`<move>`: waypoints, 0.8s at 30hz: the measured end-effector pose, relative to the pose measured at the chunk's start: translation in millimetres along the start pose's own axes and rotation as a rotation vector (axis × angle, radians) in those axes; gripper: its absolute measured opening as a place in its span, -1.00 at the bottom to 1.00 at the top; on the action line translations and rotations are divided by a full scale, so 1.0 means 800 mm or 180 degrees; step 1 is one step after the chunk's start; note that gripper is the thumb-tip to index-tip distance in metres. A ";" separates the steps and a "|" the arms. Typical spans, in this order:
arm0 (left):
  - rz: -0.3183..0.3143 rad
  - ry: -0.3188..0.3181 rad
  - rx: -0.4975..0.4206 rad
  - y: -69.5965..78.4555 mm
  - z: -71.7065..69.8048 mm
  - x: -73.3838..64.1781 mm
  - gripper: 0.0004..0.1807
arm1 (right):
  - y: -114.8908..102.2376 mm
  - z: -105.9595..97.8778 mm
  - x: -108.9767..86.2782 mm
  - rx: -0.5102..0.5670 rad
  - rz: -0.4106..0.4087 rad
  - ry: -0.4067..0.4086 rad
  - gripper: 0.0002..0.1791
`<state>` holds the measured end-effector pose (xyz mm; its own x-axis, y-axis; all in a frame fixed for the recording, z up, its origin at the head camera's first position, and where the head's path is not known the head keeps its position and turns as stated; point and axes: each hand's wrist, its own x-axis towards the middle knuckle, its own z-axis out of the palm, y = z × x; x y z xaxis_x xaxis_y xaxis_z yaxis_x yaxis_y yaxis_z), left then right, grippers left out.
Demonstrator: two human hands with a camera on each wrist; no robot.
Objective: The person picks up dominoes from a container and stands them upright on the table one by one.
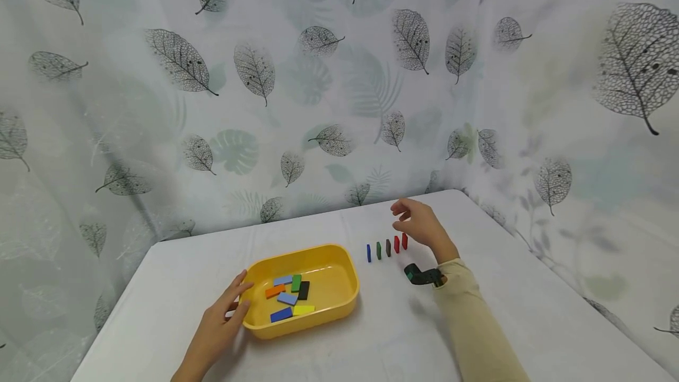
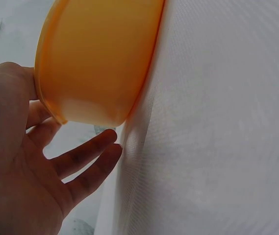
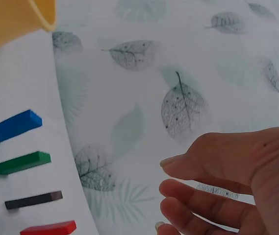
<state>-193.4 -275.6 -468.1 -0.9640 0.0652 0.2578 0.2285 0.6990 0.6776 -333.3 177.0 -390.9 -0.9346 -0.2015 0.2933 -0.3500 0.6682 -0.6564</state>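
Observation:
A yellow tray (image 1: 339,311) stands left of the middle of the table. My left hand (image 1: 220,317) rests at its left end, thumb and upper fingers over the rim; in the left wrist view, the lower two fingers extend outside the tray wall (image 2: 100,63). To the tray's right, domino-like blocks stand upright in a row: a blue block (image 1: 368,253), a green block (image 1: 379,250), a dark block (image 1: 388,247) and two red blocks (image 1: 396,244). My right hand (image 1: 419,223) hovers by the row's red end, fingers loosely bent, nothing seen between them.
Several loose blocks lie flat inside the tray, among them an orange block (image 1: 275,291), a black block (image 1: 303,290) and a yellow block (image 1: 304,310). A white cloth (image 1: 392,335) covers the table. Behind it hangs a leaf-patterned curtain (image 1: 318,105).

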 end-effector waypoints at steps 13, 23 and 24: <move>-0.0009 -0.0005 -0.0029 0.000 0.001 -0.001 -0.56 | -0.102 0.046 -0.014 0.0007 -0.0836 -0.0130 -0.74; -0.0017 -0.0026 -0.0056 0.003 -0.003 -0.002 -0.56 | -0.135 0.074 -0.026 0.0181 -0.1068 -0.0349 -0.74; -0.0007 -0.0027 -0.0055 0.003 -0.003 -0.002 -0.56 | -0.138 0.077 -0.027 0.0203 -0.1085 -0.0388 -0.74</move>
<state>-191.1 -275.5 -465.1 -0.9656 0.0697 0.2506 0.2287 0.6868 0.6899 -278.7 63.6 -367.8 -0.7628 -0.4914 0.4203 -0.6425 0.5027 -0.5783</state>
